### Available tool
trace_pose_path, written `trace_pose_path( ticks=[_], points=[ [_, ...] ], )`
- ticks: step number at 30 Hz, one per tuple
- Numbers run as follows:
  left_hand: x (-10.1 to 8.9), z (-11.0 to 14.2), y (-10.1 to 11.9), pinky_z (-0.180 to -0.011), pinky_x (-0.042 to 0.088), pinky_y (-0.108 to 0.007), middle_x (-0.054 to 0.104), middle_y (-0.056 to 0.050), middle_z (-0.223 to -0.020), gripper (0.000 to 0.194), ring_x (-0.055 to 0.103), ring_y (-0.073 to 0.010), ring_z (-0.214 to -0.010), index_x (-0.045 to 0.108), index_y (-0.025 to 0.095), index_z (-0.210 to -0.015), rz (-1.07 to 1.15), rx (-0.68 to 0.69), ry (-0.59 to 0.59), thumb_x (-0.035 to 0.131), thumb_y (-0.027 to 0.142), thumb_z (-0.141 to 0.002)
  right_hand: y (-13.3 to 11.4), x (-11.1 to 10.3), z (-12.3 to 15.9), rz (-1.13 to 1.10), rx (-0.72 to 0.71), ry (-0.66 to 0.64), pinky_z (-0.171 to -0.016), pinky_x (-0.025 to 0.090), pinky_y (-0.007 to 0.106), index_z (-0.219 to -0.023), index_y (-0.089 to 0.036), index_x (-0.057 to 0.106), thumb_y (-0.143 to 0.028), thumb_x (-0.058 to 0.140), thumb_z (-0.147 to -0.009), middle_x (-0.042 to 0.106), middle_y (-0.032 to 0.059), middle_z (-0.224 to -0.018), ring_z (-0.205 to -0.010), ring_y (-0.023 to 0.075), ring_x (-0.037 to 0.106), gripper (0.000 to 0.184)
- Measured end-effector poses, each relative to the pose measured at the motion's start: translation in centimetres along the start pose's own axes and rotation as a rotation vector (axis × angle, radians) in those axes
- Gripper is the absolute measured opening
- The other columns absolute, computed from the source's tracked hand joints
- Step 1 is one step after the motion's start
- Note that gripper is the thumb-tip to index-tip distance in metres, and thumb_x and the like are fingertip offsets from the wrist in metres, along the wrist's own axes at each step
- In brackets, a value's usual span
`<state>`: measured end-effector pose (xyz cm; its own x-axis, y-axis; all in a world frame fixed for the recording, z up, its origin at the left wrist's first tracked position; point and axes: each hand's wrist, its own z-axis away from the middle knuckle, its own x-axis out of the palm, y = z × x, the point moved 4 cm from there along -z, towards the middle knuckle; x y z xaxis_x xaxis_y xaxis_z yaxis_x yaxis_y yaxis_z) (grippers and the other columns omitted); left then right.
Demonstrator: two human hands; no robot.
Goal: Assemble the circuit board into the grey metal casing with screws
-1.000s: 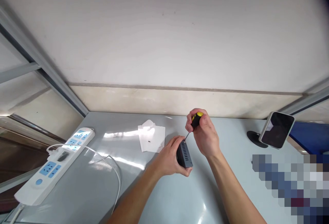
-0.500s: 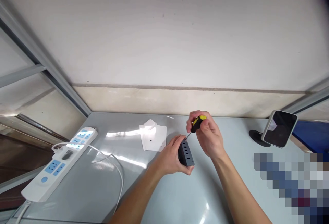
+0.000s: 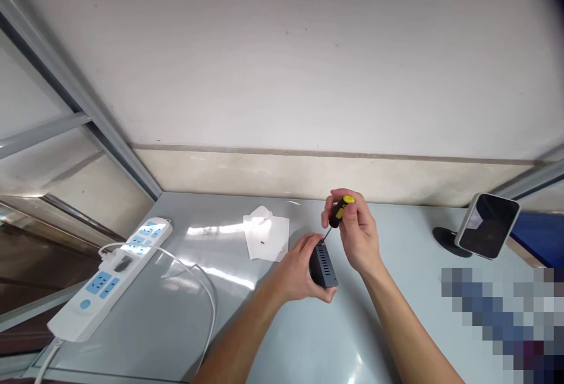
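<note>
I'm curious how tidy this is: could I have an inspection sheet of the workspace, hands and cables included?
Surface: grey table, glossy, with bright glare.
Things in hand: slotted box; screwdriver, tip at the box's far end.
Clutter: white paper with a dark speck on it; screen on a stand.
Hands: left hand grips the box; right hand holds the screwdriver.
Cables: white cable runs from power strip across the table.
Surroundings: pale wall behind; metal frame at left.

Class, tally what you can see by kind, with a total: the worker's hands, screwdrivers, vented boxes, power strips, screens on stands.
Hands (left hand, right hand): 2
Screwdriver: 1
Vented box: 1
Power strip: 1
Screen: 1
Total: 6
</note>
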<state>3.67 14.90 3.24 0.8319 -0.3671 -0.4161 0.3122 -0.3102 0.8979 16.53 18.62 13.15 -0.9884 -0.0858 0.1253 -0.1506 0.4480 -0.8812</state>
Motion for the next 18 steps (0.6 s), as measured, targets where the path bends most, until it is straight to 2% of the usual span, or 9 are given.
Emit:
trace_pose_path(
  ticks=[2, 3, 5, 7, 8, 10, 13, 16, 18],
  points=[
    [0.0, 0.0, -0.1, -0.109, 0.055, -0.05, 0.049, -0.013, -0.155, 0.112, 0.057, -0.0366, -0.132, 0.043, 0.027, -0.153, -0.002, -0.012, 0.002, 0.095, 0.033, -0.054, -0.2, -0.2, 0.1, 0.018, -0.037, 0.053, -0.076, 0.059, 0.038, -0.111, -0.029, 0.062, -0.045, 0.063, -0.104, 0.065, 0.0046, -0.116, -0.076, 0.0144, 0.068, 0.018],
    [0.0, 0.0, -0.1, -0.109, 0.054, -0.05, 0.049, -0.013, -0.156, 0.112, 0.057, -0.0367, -0.133, 0.043, 0.027, -0.153, -0.003, -0.015, 0.003, 0.095, 0.033, -0.054, -0.3, -0.3, 0.2, 0.009, -0.047, 0.081, -0.076, 0.059, 0.038, -0.106, -0.029, 0.058, -0.042, 0.066, -0.103, 0.067, 0.0038, -0.118, -0.074, 0.0136, 0.068, 0.016],
    [0.1, 0.0, -0.1, -0.109, 0.054, -0.05, 0.049, -0.012, -0.156, 0.112, 0.057, -0.0364, -0.133, 0.043, 0.028, -0.153, -0.002, -0.016, 0.002, 0.095, 0.032, -0.054, -0.1, -0.6, 0.2, -0.027, -0.042, 0.125, -0.062, 0.055, 0.031, -0.099, -0.029, 0.049, -0.037, 0.07, -0.101, 0.068, -0.0027, -0.096, -0.058, 0.01, 0.06, 0.022],
    [0.1, 0.0, -0.1, -0.108, 0.055, -0.05, 0.049, -0.012, -0.154, 0.112, 0.058, -0.0362, -0.131, 0.043, 0.028, -0.152, -0.004, -0.016, -0.001, 0.095, 0.032, -0.053, 0.2, -0.9, 0.1, -0.069, -0.029, 0.131, -0.048, 0.041, 0.024, -0.095, -0.03, 0.045, -0.04, 0.07, -0.101, 0.052, -0.0097, -0.069, -0.045, 0.0082, 0.043, 0.027],
    [0.2, 0.0, -0.1, -0.107, 0.055, -0.05, 0.05, -0.012, -0.154, 0.112, 0.058, -0.0361, -0.13, 0.043, 0.028, -0.152, -0.006, -0.017, 0.0, 0.095, 0.032, -0.053, 0.3, -0.9, 0.0, -0.09, -0.023, 0.117, -0.046, 0.036, 0.023, -0.096, -0.031, 0.046, -0.045, 0.067, -0.102, 0.045, -0.0105, -0.064, -0.044, 0.0086, 0.037, 0.026],
    [0.1, 0.0, -0.1, -0.106, 0.056, -0.051, 0.05, -0.012, -0.153, 0.112, 0.058, -0.0361, -0.13, 0.042, 0.028, -0.151, -0.009, -0.016, 0.002, 0.095, 0.032, -0.053, 0.4, -1.1, -0.1, -0.126, -0.008, 0.081, -0.048, 0.036, 0.026, -0.106, -0.032, 0.053, -0.059, 0.056, -0.104, 0.041, -0.0086, -0.066, -0.047, 0.01, 0.035, 0.027],
    [0.1, 0.0, -0.1, -0.104, 0.056, -0.051, 0.05, -0.012, -0.152, 0.111, 0.059, -0.0357, -0.129, 0.042, 0.028, -0.151, -0.013, -0.009, 0.003, 0.095, 0.032, -0.053, 0.3, -1.1, -0.1, -0.118, 0.032, 0.015, -0.057, 0.044, 0.031, -0.12, -0.031, 0.061, -0.061, 0.045, -0.107, 0.048, -0.0032, -0.078, -0.055, 0.0121, 0.046, 0.036],
    [0.1, -0.1, -0.1, -0.105, 0.056, -0.051, 0.05, -0.012, -0.151, 0.111, 0.059, -0.0359, -0.127, 0.042, 0.028, -0.15, -0.015, -0.006, 0.013, 0.095, 0.032, -0.052, -0.1, -0.8, 0.2, -0.027, 0.005, -0.025, -0.075, 0.055, 0.038, -0.113, -0.029, 0.064, -0.051, 0.059, -0.104, 0.061, 0.0032, -0.102, -0.076, 0.0162, 0.065, 0.024],
    [0.1, -0.1, -0.1, -0.105, 0.056, -0.052, 0.051, -0.012, -0.15, 0.111, 0.059, -0.0363, -0.127, 0.043, 0.028, -0.15, -0.016, -0.004, 0.014, 0.095, 0.032, -0.052, -0.2, -0.5, 0.4, -0.015, -0.027, -0.022, -0.078, 0.058, 0.039, -0.111, -0.03, 0.058, -0.043, 0.069, -0.1, 0.066, 0.0039, -0.115, -0.08, 0.0166, 0.069, 0.02]
  ],
)
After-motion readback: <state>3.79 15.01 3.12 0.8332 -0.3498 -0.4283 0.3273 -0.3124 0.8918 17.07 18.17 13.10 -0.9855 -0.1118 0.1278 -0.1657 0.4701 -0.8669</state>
